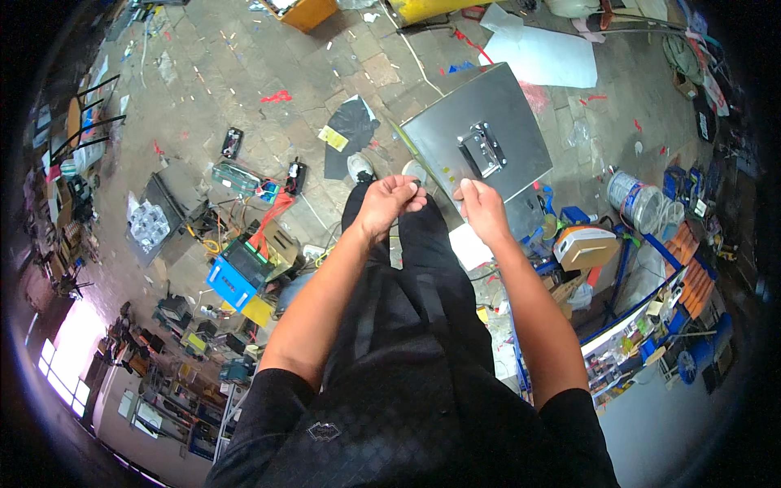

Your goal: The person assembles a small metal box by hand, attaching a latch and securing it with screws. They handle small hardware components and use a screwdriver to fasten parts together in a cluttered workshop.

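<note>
Steady the left hand and right hand, fingers curled in, near the metal box. Cannot tell of anything pinched between.

My left hand is to the left of my right hand, which is at the near side of a grey, box-shaped metal case. A silver-and-black metal latch sits on the case's upper face. Beyond the case lies a flat white sheet. Left of the case, a crumpled black plastic sheet is on the grey paved floor, with a small yellow packet on it. A blue rectangular device stands near left, and a clear cylindrical plastic jug is to the right.
</note>
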Tool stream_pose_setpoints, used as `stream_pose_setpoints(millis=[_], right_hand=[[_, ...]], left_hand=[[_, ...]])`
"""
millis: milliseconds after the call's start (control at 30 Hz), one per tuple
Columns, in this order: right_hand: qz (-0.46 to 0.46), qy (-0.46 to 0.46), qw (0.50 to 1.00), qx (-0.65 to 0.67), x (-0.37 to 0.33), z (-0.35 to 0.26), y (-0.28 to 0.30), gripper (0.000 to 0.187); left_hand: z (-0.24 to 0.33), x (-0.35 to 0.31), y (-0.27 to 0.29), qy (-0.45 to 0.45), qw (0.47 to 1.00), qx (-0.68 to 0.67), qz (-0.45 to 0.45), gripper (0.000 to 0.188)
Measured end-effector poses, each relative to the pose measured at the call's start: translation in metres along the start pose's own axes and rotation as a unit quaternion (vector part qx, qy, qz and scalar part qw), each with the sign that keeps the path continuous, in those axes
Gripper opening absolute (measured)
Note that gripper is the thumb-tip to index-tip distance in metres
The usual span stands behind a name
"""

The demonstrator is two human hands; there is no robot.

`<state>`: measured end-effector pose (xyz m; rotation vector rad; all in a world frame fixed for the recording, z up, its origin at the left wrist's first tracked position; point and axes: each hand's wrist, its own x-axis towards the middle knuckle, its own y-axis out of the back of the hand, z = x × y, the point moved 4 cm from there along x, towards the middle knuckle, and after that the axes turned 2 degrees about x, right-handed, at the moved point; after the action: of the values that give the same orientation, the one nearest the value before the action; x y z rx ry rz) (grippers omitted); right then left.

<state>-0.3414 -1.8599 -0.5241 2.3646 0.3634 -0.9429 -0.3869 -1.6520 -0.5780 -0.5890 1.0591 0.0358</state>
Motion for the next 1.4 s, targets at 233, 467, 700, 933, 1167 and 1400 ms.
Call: stream_pose_setpoints(millis=[233, 467, 700, 933, 1167, 1400], right_hand=[[0.001, -0.005, 1.0, -0.013, -0.006, 0.021, 0.007, 0.048], [-0.099, 0.062, 0.989, 0.087, -0.051, -0.06, 0.009, 0.023], [-0.221, 0.098, 0.941, 0.238, -0.104, -0.156, 0.011, 0.024], [-0.277, 0.075, 0.906, 0.311, -0.126, -0.176, 0.006, 0.023], [-0.232, 0.118, 0.934, 0.245, -0.132, -0.204, -0.019, 0.018], [-0.339, 0.049, 0.92, 0.192, -0.124, -0.259, -0.053, 0.017]], left_hand=[[0.036, -0.068, -0.003, -0.009, 0.999, -0.053, -0.002, 0.018], [0.074, -0.13, -0.025, -0.166, 0.982, 0.07, -0.064, 0.018], [0.108, -0.196, -0.065, -0.274, 0.94, 0.203, 0.023, 0.017], [0.115, -0.229, -0.065, -0.317, 0.931, 0.177, 0.047, 0.017], [0.137, -0.259, -0.05, -0.327, 0.914, 0.22, 0.1, 0.017], [0.167, -0.269, 0.007, -0.3, 0.926, 0.229, 0.034, 0.021]])
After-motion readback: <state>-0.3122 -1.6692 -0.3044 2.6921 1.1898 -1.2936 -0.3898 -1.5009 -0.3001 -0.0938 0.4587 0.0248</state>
